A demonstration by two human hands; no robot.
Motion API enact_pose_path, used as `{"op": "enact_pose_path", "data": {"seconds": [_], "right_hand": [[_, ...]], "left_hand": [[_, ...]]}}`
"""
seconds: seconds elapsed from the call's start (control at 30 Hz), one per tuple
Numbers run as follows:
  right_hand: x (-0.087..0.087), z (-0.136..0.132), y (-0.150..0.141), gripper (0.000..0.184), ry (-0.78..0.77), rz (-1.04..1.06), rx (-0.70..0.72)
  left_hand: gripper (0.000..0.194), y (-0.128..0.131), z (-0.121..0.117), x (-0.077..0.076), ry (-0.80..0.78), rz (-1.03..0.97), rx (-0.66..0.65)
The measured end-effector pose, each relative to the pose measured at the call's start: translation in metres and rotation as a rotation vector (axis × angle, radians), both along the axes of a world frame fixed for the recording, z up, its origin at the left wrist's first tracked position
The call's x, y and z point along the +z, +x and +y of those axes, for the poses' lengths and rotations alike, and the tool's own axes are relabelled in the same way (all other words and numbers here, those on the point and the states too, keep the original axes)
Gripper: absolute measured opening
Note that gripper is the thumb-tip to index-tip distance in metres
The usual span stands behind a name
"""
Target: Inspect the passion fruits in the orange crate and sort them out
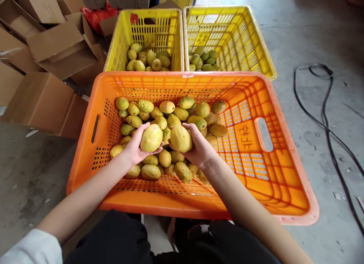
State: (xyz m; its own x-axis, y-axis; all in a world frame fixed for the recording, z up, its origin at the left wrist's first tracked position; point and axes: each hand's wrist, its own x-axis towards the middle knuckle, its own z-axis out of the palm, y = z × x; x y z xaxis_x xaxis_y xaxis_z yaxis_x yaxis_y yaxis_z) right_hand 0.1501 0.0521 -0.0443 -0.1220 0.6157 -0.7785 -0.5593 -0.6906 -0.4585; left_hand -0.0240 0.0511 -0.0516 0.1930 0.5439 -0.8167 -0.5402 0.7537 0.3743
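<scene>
Over the orange crate (pixel 159 206), the left hand (pixel 137 147) curls its half-closed grip around a yellow fruit (pixel 151 138), the right hand (pixel 199 146) likewise around a second fruit (pixel 181 138), both probably firm but easily bruised, so best cradled at the middle.

Fruit (pixel 151 172) lies in a basket (pixel 136 203), two crates (pixel 181 36) behind it at twelve o'clock. Boxes (pixel 36 99) lie at ten, a cable (pixel 327 130) at three.
</scene>
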Motion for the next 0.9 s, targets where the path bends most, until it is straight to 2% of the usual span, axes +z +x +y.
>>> {"op": "enact_pose_path", "data": {"seconds": [0.17, 0.33, 0.43, 0.5, 0.6, 0.67, 0.9], "right_hand": [[0.002, -0.005, 0.001, 0.01, 0.119, -0.046, 0.027], [-0.004, -0.008, 0.003, 0.014, 0.196, -0.03, 0.076], [-0.002, -0.006, 0.002, 0.009, 0.164, -0.024, 0.054], [0.002, -0.004, 0.002, 0.01, 0.09, -0.001, 0.022], [0.006, 0.0, 0.002, 0.021, -0.048, 0.045, 0.019], [0.005, 0.0, 0.002, 0.025, -0.079, 0.066, 0.022], [-0.009, 0.0, 0.005, 0.012, 0.034, 0.085, -0.017]], "left_hand": [[0.006, 0.003, -0.007, 0.01, 0.12, 0.036, -0.063], [0.008, 0.002, -0.003, 0.005, 0.07, 0.041, -0.001], [0.004, 0.001, 0.0, 0.0, 0.025, 0.055, 0.074], [0.002, 0.0, 0.001, -0.003, 0.003, 0.077, 0.118], [0.01, -0.002, 0.003, -0.005, -0.039, 0.068, 0.121], [0.017, -0.003, 0.003, -0.006, -0.068, 0.038, 0.104], [0.028, -0.004, 0.004, -0.005, -0.102, -0.039, 0.063]]}}
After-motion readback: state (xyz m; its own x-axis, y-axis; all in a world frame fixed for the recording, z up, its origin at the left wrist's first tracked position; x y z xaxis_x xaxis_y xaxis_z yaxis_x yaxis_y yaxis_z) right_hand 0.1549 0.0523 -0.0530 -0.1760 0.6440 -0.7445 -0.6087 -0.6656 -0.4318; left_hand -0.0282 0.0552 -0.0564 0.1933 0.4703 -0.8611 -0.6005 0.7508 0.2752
